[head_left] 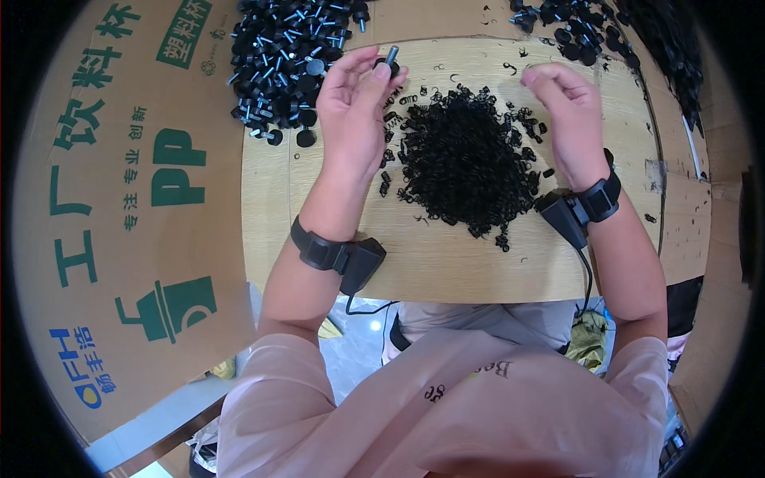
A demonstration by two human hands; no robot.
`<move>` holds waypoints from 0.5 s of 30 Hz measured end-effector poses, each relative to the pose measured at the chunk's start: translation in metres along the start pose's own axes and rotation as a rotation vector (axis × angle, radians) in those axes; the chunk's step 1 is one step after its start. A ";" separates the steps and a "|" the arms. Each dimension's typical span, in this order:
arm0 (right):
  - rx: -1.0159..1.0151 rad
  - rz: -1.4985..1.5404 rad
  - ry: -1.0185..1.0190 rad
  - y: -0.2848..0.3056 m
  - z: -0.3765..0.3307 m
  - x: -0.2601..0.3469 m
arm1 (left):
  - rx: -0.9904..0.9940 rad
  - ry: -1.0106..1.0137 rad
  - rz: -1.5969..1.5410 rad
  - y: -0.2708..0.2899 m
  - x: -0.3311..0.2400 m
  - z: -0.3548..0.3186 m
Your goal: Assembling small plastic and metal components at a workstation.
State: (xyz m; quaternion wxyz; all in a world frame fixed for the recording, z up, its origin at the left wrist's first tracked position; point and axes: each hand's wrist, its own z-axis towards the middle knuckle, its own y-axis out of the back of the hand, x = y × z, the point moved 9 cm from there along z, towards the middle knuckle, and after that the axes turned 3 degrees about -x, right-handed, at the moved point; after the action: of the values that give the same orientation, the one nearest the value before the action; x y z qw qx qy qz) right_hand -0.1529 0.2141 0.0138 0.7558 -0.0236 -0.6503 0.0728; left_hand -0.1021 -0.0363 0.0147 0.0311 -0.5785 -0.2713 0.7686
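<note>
My left hand (353, 103) is raised above the far left side of a heap of small black curled plastic pieces (466, 159). Its thumb and fingers pinch a black-headed bolt (392, 56), the metal shank pointing up. Beyond the heap's right side is my right hand (570, 103), fingers curled and thumb against the forefinger; whatever may be in that pinch is too small to make out. A large pile of similar black-headed bolts (283, 72) lies to the left of my left hand.
Another pile of black-headed bolts (578, 32) lies at the far right, near a black plastic bag (665, 48). Loose black bits are strewn over the wooden tabletop (446, 267). Cardboard walls (159, 239) flank the table. Each wrist wears a black strap with a cabled box.
</note>
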 end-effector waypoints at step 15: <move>0.594 -0.471 0.462 -0.065 -0.040 0.034 | -0.180 -0.273 0.054 0.052 -0.057 0.024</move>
State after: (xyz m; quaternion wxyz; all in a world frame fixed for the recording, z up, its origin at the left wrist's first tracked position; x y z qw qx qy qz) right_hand -0.1031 0.1572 0.0495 0.8513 0.3278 -0.4026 0.0751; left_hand -0.0916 -0.1105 0.0454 -0.0788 -0.4764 -0.3250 0.8132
